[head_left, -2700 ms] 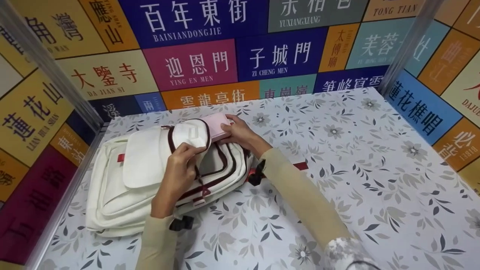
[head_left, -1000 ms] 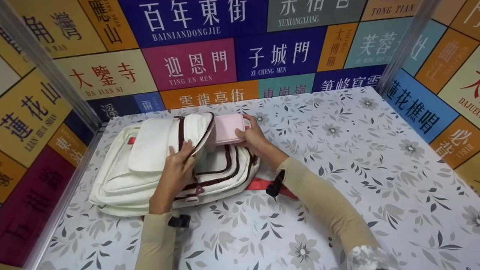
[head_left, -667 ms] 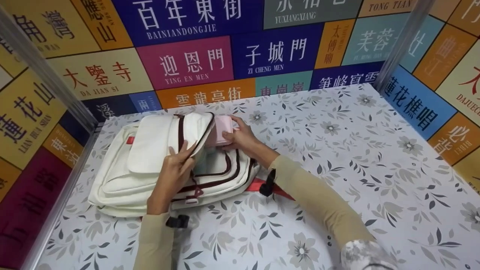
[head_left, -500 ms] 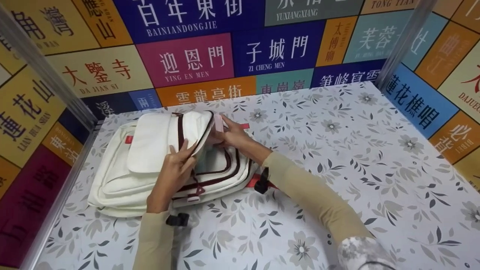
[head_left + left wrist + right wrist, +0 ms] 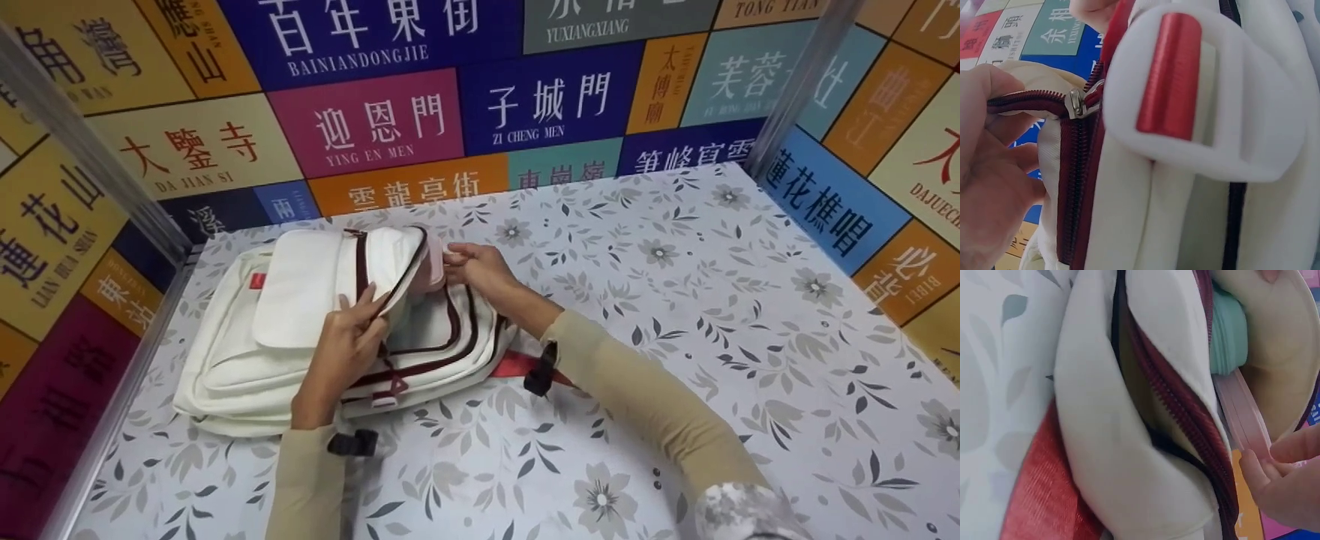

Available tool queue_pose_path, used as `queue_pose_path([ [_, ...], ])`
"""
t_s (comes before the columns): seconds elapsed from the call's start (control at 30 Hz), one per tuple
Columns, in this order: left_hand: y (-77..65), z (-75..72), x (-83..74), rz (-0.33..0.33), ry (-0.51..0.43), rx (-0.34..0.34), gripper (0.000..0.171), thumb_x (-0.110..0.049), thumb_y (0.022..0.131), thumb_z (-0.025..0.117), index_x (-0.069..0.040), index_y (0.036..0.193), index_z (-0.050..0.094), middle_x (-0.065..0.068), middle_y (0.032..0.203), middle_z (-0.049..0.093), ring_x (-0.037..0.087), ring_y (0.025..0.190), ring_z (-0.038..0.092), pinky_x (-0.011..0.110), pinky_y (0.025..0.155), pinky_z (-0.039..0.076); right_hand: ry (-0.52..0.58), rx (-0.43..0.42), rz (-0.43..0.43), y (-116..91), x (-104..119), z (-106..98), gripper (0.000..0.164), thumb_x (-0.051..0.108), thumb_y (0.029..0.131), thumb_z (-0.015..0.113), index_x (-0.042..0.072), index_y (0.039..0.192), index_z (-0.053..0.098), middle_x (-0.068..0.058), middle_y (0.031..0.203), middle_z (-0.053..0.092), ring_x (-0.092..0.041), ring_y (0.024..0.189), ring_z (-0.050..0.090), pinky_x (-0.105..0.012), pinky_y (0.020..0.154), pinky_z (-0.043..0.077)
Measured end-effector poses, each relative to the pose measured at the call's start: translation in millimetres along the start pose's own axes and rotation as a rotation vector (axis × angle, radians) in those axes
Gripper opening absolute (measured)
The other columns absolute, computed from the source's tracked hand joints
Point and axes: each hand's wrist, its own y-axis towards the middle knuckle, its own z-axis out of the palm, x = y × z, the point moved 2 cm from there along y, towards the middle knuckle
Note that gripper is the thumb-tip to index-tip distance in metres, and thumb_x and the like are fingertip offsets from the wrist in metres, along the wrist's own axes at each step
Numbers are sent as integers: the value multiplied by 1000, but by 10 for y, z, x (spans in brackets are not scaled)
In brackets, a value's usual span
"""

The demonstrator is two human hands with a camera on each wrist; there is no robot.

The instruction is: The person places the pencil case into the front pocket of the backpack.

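A cream backpack (image 5: 300,292) with dark red zips lies on the floral-patterned table, its front pocket unzipped. My left hand (image 5: 349,337) pinches the pocket's zipped edge and holds it up; the left wrist view shows that zip edge (image 5: 1027,100) between thumb and fingers. A pale pink case (image 5: 433,262) is mostly inside the pocket, its outer end showing. At that end my right hand (image 5: 487,277) touches the case with its fingertips, fingers loosely bent. Beside the pink case, a mint-green case (image 5: 1229,334) sits in the pocket. The cases' inner ends are hidden.
A red strap (image 5: 517,365) sticks out from the backpack's right end onto the tabletop (image 5: 675,360). Colourful panels with lettering (image 5: 367,120) wall the table at the back and both sides. A white buckle (image 5: 1224,95) fills much of the left wrist view.
The pink case has gone leftward, deeper into the pocket. My right hand followed it, then loosened its grip and drew back slightly. My left hand keeps hold of the pocket edge.
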Motion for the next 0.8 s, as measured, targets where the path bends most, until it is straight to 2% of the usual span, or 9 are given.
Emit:
queue_pose_path([
  [0.07,0,-6,5,-3,-13,3,31,5,90,54,13,119,64,31,118,64,42,131,52,60,121,18,67,48,1,11,-7,64,57,-13,87,39,-3,141,53,-22,136,62,-27,121,65,-43,107,50],
  [0.13,-5,-6,7,-4,-17,12,31,5,90,54,12,118,65,30,117,65,42,131,53,60,121,18,72,115,-10,18,-21,155,63,-15,83,36,-1,142,53,-18,135,63,-23,119,63,-41,108,48],
  [0.23,-9,4,5,-7,-4,33,31,4,90,54,10,118,66,28,117,66,40,131,53,61,121,19,33,195,-65,23,-27,305,58,-10,82,43,2,137,59,-8,123,67,-13,107,59,-31,103,48],
  [0.33,0,12,4,-20,-3,49,31,2,90,55,9,118,67,26,118,66,39,132,53,61,121,20,42,253,-108,47,-11,389,53,-8,79,48,3,128,64,1,104,63,-10,94,54,-24,86,46],
  [0.43,-6,9,2,-45,-16,52,31,2,89,56,9,117,68,26,121,65,39,133,52,59,122,19,110,328,-65,72,-18,389,49,-15,73,42,4,112,64,4,85,56,-11,81,50,-27,74,39],
  [0.53,-15,3,-5,-70,-22,56,31,2,89,57,10,117,67,26,122,65,39,134,51,57,123,17,160,326,14,55,-71,324,51,-21,69,35,3,107,59,0,78,48,-12,71,44,-27,67,35],
  [0.57,-14,3,-6,-75,-22,56,31,2,89,57,11,117,66,27,122,65,39,134,51,57,123,17,168,305,40,34,-88,296,52,-21,70,34,1,110,59,-1,78,47,-12,70,44,-27,66,36],
  [0.67,-8,-2,-5,-83,-24,60,31,2,90,57,11,118,65,27,122,64,39,135,50,56,124,14,150,224,87,-36,-113,201,59,-19,74,36,-5,128,57,-8,97,61,-12,78,55,-23,67,47],
  [0.8,-5,-7,-3,-100,-13,68,31,1,90,57,10,119,65,26,124,64,38,137,48,55,125,13,92,199,141,-125,-79,53,56,-15,84,46,-5,138,55,-20,133,63,-21,97,66,-30,83,58],
])
